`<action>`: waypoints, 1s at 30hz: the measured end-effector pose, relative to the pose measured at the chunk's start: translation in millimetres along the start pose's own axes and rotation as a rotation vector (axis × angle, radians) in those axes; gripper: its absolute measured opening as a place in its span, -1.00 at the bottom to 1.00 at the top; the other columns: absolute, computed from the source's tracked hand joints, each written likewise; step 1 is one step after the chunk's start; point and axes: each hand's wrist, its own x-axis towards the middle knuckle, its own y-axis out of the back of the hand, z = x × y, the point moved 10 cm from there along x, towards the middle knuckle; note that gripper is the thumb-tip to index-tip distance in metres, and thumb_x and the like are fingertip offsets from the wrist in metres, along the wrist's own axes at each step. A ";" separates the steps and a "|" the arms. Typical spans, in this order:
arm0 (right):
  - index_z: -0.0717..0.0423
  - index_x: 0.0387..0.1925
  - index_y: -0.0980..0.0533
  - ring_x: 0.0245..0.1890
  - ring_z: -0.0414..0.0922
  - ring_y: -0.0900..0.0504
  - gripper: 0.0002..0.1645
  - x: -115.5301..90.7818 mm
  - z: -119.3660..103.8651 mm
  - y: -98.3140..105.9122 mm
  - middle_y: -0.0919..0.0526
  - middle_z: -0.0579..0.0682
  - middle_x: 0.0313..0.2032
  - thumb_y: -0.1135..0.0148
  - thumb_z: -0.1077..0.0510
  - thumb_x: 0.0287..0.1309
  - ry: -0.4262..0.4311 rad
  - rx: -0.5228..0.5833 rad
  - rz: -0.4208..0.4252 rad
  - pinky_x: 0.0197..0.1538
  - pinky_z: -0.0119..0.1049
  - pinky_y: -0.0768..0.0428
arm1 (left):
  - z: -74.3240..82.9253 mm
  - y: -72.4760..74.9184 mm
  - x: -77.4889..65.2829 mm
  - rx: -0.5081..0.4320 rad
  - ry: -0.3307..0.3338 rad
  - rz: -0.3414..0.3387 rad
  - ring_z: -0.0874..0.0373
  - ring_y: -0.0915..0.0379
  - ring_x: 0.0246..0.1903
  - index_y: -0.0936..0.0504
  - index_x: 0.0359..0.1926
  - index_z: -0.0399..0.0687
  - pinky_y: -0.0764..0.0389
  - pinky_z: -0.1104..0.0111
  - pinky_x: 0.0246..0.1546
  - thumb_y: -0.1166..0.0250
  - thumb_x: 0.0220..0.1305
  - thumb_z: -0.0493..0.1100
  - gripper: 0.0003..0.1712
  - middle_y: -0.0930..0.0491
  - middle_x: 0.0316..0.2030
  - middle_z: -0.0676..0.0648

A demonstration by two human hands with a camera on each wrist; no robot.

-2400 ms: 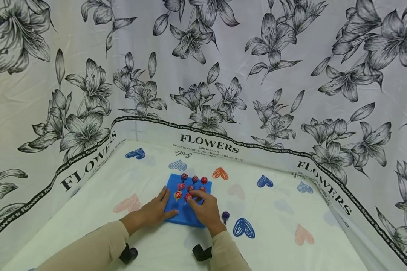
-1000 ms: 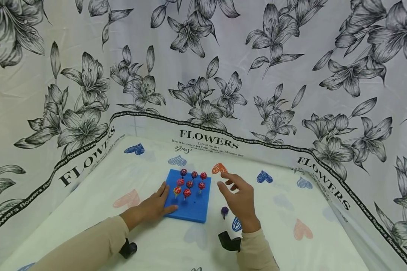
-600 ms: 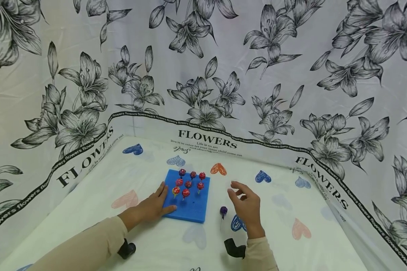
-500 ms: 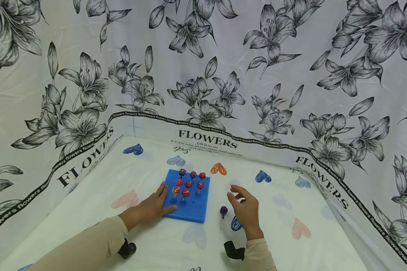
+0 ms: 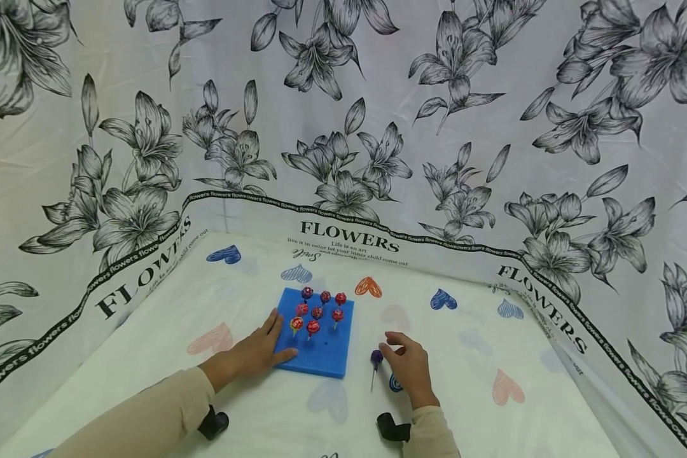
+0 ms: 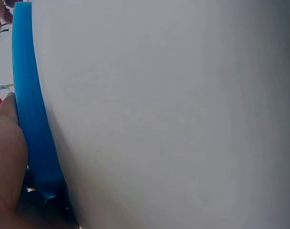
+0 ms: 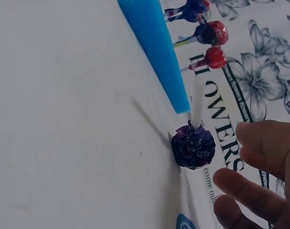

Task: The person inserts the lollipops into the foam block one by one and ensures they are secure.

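My left hand (image 5: 250,351) steadies a blue foam block (image 5: 313,362), its fingers along the left edge and its thumb lying on top. Several wrapped lollipops stand upright on sticks in the block, a yellow-and-red one (image 5: 296,324) and a red one (image 5: 313,327) nearest me. On the cloth to the block's right lies one purple-wrapped lollipop (image 5: 376,357), its white stick toward me. Just right of its head, my right hand (image 5: 410,366) hovers with thumb and fingers apart. In the right wrist view the fingers stay off the purple lollipop (image 7: 193,147).
A white tablecloth (image 5: 452,394) printed with coloured hearts covers the table. Behind it hangs a flower-printed curtain (image 5: 349,159). Black wrist-worn devices sit under both forearms, one by the left sleeve (image 5: 149,413).
My right hand has let go of the red lollipop in the block's front row, drawn back to the right, then come down beside the purple lollipop. My left hand has stayed on the block.
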 end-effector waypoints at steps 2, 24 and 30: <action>0.14 -0.03 -0.64 -0.37 -0.13 -0.57 -0.65 0.5 5.9 -3.9 -0.67 0.04 -0.19 -0.36 0.11 0.16 -0.034 -0.021 -0.027 -0.35 -0.29 -0.57 | 0.5 0.8 0.4 0.000 -0.002 0.003 -0.39 0.11 0.36 0.11 0.47 -0.38 -0.18 -0.13 0.22 -0.17 0.26 0.33 0.14 0.28 0.47 -0.35; 0.05 -0.18 -0.67 -0.59 -0.18 -0.39 -0.77 -1.7 12.6 -33.4 -0.47 -0.17 -0.59 -0.23 0.02 0.26 -0.014 -0.164 -0.232 -0.53 -0.27 -0.39 | -3.4 -1.0 0.9 -0.001 0.013 0.003 -0.36 0.11 0.37 0.10 0.48 -0.33 -0.20 -0.10 0.23 -0.17 0.23 0.36 0.15 0.27 0.47 -0.33; 0.04 -0.15 -0.61 -0.54 -0.19 -0.49 -0.72 -1.9 4.0 -26.7 -0.56 -0.18 -0.53 -0.12 -0.04 0.37 0.035 -0.082 -0.191 -0.47 -0.26 -0.48 | -2.2 -1.0 0.5 -0.001 0.004 0.000 -0.35 0.11 0.37 0.09 0.48 -0.34 -0.20 -0.10 0.23 -0.17 0.23 0.36 0.15 0.27 0.47 -0.33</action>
